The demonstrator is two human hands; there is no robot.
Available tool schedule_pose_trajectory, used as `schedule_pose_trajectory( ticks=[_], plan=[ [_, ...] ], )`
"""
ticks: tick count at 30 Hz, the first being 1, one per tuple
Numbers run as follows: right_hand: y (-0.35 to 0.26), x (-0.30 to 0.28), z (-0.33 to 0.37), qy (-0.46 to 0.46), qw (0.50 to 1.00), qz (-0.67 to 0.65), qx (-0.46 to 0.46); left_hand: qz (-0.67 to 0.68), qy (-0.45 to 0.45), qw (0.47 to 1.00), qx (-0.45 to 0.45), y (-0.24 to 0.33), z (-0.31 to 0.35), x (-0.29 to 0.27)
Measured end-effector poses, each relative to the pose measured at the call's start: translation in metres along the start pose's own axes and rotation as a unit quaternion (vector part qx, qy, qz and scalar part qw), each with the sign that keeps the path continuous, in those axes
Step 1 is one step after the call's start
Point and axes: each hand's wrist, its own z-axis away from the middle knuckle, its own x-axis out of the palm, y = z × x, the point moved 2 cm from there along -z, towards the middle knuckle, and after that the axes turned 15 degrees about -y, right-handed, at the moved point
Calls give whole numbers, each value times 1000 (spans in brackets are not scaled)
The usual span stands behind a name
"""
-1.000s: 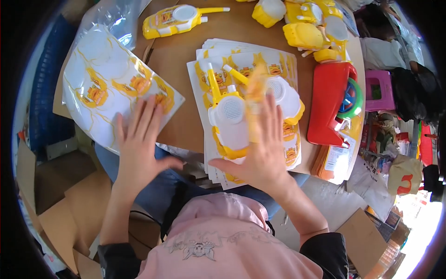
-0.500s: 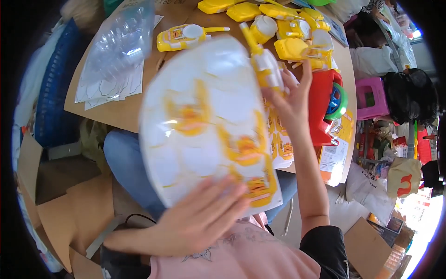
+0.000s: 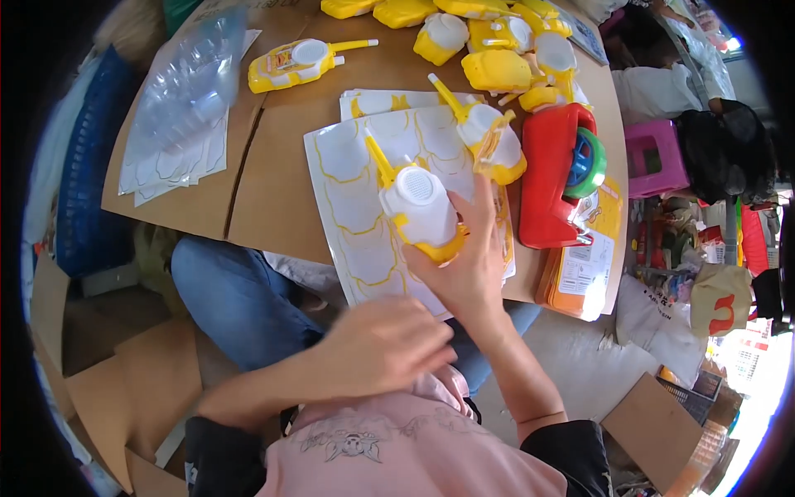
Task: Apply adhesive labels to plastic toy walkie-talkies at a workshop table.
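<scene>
My right hand [image 3: 464,265] is closed around a yellow and white toy walkie-talkie [image 3: 418,195], its round speaker grille facing up and its yellow antenna pointing away. Underneath lies a white sticker sheet [image 3: 339,211] printed with yellow-edged outlines, on top of other sheets. My left hand [image 3: 385,344], slightly blurred, hovers by the sheet's near edge with fingers apart and nothing visible in them. Beyond my right hand, a second toy walkie-talkie [image 3: 484,132] lies tilted, with a thin clear and yellow piece [image 3: 498,137] standing up on it.
A red tape dispenser [image 3: 546,186] with a green-rimmed roll stands at the right, beside orange printed cards [image 3: 580,265]. Several yellow toys [image 3: 497,70] crowd the far side. Another walkie-talkie [image 3: 290,66] lies far left, near clear plastic trays [image 3: 195,83] on paper sheets.
The raised sticker sheet has come down flat onto the table. My right hand has moved nearer and left and now holds a walkie-talkie over it; my left hand has left the sheet.
</scene>
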Motion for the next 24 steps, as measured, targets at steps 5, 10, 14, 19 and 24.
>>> schedule_pose_trajectory(
  ticks=[5, 10, 14, 19, 24],
  plan=[
    [-14, -14, 3, 18, 998, 17, -63, 18, 232, 946, -227, -57, 31, -44],
    [2, -46, 2, 67, 978, -189, -58, -15, 216, 949, -228, -59, 26, -39],
    [7, -27, 4, -26, 828, -548, 118, -43, 174, 959, -221, -55, 14, -32],
    [9, -16, 13, -60, 801, -576, 153, 130, 261, 920, -261, -52, 17, -38],
    [4, -17, 14, -90, 800, -576, 145, 213, 214, 911, -281, -51, 13, -41]
  ],
)
